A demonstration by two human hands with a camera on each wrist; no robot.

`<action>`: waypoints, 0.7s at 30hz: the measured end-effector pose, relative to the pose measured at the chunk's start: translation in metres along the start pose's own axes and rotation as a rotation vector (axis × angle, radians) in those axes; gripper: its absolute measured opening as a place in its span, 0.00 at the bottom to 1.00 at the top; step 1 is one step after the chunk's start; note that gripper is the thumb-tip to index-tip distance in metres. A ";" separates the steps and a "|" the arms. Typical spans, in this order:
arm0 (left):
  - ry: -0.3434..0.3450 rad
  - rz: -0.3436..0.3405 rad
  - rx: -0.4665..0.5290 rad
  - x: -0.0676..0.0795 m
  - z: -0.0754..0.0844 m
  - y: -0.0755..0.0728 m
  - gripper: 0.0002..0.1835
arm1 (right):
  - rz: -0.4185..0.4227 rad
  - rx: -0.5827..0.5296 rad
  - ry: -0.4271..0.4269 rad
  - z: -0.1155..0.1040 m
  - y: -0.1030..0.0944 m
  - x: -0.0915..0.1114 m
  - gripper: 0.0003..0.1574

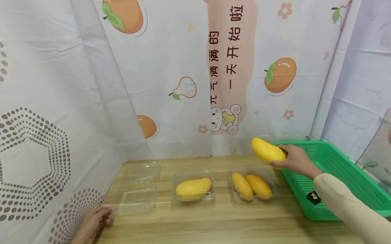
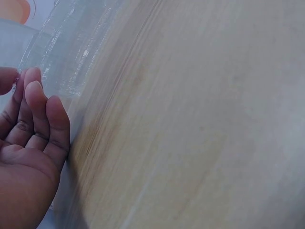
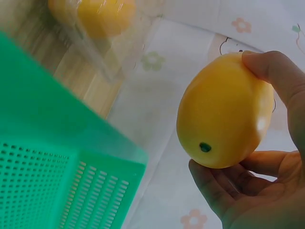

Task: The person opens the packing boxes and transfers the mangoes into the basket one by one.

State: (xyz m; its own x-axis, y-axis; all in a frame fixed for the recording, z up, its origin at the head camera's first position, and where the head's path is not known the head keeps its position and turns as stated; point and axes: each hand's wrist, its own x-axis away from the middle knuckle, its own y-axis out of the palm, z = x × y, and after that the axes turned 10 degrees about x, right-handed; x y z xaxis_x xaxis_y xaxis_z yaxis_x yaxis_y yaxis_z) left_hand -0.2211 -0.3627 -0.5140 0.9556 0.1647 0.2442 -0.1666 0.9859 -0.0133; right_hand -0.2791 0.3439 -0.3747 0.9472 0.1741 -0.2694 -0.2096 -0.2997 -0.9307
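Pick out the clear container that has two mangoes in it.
The rightmost clear container, beside the green basket: its two mangoes lie side by side. The middle container holds a single mango, and the leftmost container shows none.

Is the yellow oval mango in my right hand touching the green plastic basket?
Apart. The right wrist view shows pale printed cloth between the yellow oval mango and the green plastic basket.

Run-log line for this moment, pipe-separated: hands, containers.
right hand: grips raised mango near green basket | left hand: no mango, near left container | middle container: one mango | right container: two mangoes
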 end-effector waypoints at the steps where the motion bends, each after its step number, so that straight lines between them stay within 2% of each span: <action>1: -0.002 0.001 0.003 0.000 -0.001 0.000 0.18 | 0.002 0.003 0.001 0.002 -0.001 0.001 0.49; 11: 0.022 -0.005 0.003 0.000 -0.001 0.001 0.19 | -0.010 0.022 0.043 0.025 -0.015 0.014 0.48; 21: 0.014 -0.007 0.020 -0.001 -0.003 -0.001 0.18 | -0.062 -0.009 0.139 0.055 -0.020 0.029 0.49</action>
State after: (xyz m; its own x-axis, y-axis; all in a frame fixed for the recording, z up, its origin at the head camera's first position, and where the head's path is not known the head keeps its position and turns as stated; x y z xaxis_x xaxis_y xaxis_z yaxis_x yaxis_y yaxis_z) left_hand -0.2213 -0.3636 -0.5170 0.9601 0.1580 0.2306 -0.1643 0.9864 0.0084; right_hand -0.2606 0.4064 -0.3777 0.9828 0.0614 -0.1740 -0.1479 -0.3012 -0.9420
